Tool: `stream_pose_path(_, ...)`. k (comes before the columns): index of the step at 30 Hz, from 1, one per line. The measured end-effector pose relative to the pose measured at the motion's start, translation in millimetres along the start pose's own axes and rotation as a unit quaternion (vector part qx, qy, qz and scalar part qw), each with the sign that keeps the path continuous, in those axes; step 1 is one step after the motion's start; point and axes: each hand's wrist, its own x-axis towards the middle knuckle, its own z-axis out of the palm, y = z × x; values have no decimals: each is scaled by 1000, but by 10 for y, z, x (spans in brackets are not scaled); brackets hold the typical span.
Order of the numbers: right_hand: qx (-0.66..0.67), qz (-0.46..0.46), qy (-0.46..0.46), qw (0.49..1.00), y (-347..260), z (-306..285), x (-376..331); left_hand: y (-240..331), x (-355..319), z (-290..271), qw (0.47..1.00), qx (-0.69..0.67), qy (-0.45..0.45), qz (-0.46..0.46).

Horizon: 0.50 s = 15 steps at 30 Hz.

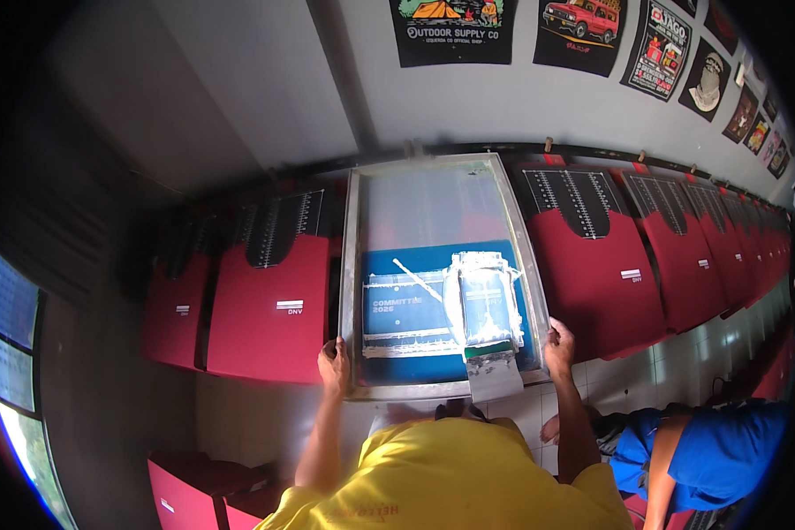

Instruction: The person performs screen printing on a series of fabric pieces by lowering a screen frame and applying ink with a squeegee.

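Observation:
My left hand (333, 362) grips the near left side of a metal screen printing frame (415, 391). My right hand (558, 347) is closed on the frame's right side, near its front corner. The mesh is pale at the far end and blue in the nearer half, with a stencil of letters and small marks. White ink (480, 259) is smeared across the blue part, thickest at the right. A squeegee (496, 377) with a green strip and a grey handle lies at the near right, its handle jutting over the front rim.
Red shirts on black boards stand in a row on the left (265, 309) and right (592, 283). Behind them runs a dark rail (592, 152) below a wall of hung prints (455, 35). A person in blue (724, 459) sits at the lower right.

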Motion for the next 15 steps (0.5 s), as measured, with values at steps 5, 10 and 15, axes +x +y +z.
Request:
stream_pose_path(5,15,0,0,1000,147,-6,-25,-3,11,23,999,20,32,18)
stream_pose_path(10,12,-6,-4,1000,199,36,-1,-156,109,-43,995,75,1,58)
stream_pose_path(15,39,35,1,999,76,30,-18,-94,108,-131,992,109,-26,58)
